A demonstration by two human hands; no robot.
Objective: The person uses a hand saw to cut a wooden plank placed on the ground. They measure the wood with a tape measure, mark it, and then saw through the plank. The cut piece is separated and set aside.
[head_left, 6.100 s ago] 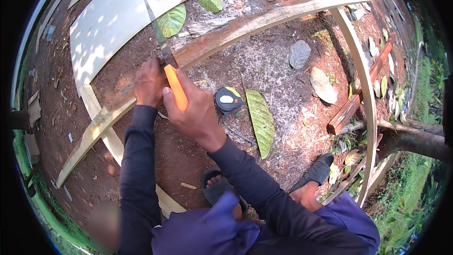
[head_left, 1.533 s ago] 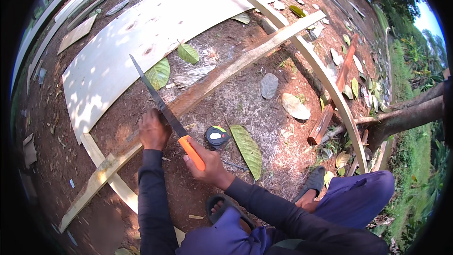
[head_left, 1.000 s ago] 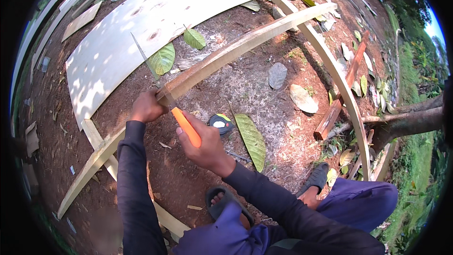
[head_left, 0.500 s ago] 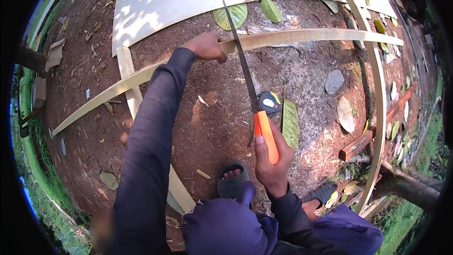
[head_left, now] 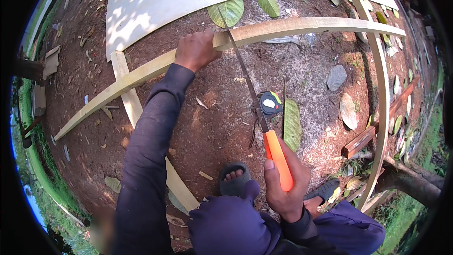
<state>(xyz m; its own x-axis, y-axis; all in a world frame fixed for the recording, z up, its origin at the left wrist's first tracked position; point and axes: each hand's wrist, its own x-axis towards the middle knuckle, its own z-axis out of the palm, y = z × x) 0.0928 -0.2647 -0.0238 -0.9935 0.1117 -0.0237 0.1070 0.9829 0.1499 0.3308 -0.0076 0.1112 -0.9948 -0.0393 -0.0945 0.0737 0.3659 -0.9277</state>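
Note:
My right hand (head_left: 289,184) is closed around the orange handle of a hand saw (head_left: 245,73). The saw's long dark blade points away from me and lies across a pale wooden strip (head_left: 292,26). Just left of the blade, my left hand (head_left: 197,51) wraps over that strip and grips it. The strip runs from the left side to the far right, crossing a second wooden strip (head_left: 130,95) on the left and a third wooden strip (head_left: 380,85) on the right. A dark tape measure (head_left: 270,103) rests on the ground beside the blade.
A large pale board (head_left: 160,7) lies on the ground at the far side. Big leaves (head_left: 292,125) and a flat grey stone (head_left: 336,78) are scattered over the soil. To the right are a reddish timber (head_left: 361,142) and a tree trunk (head_left: 406,186). My sandalled foot (head_left: 233,178) is close by.
My right hand has pulled the saw back toward me and slightly right, so less blade extends past the strip. My left hand still grips the strip.

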